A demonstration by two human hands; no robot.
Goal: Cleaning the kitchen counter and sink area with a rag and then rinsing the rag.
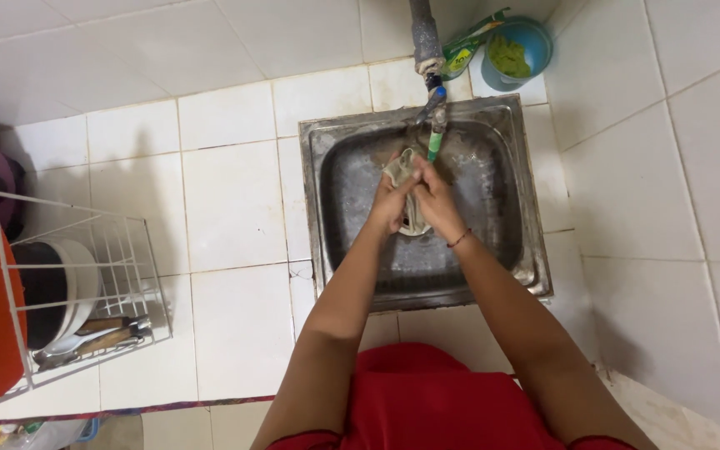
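My left hand [392,204] and my right hand [437,200] are both closed around a limp, pale beige cloth [402,167], wringing its soft folds together over the middle of the square, dull stainless-steel sink [506,150], just under the green-tipped metal tap [435,125]. The sink's basin is stained and dark, sunk into a counter of glossy white square tiles [227,200]. Behind it a round blue plastic cup [535,42] holds a green scrubbing pad, and to my left a white wire rack [127,250] holds a white bowl with a dark inside [56,287] and some metal utensils.
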